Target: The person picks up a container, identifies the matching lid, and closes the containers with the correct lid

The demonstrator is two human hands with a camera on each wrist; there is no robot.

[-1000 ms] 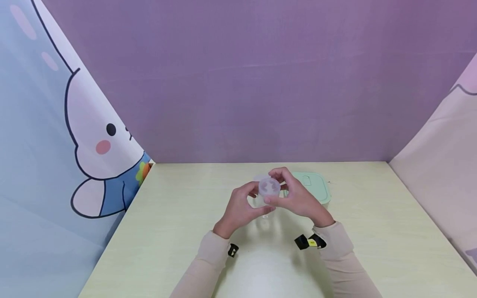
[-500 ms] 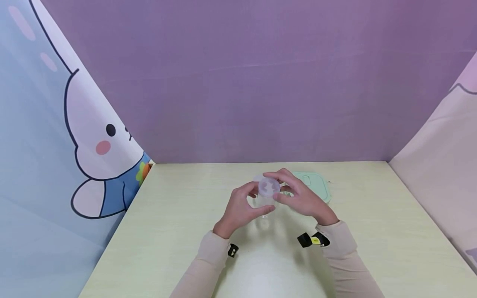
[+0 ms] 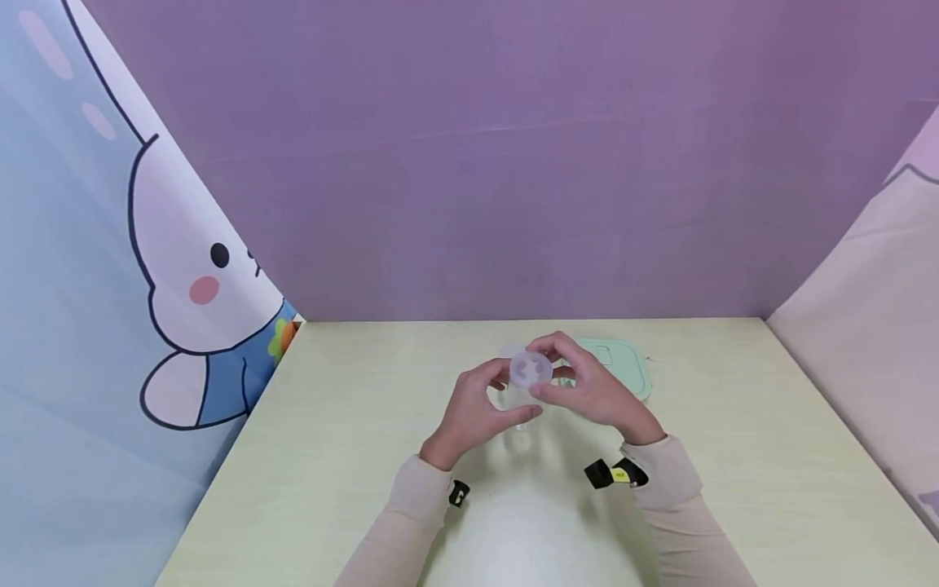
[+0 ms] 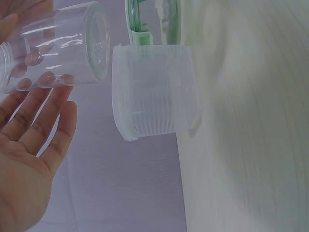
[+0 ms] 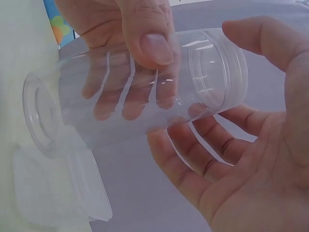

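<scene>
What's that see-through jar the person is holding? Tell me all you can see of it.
The clear plastic jar is a smooth, empty cylinder with a thick round base and a ridged band at its mouth. It is held above the table, tilted. The left hand grips its body; the right hand cups the mouth end.

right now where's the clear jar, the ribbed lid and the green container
clear jar (image 5: 145,92), right wrist view, its side wall
ribbed lid (image 4: 154,89), left wrist view, its ribbed side
green container (image 3: 623,367), head view, its top
</scene>
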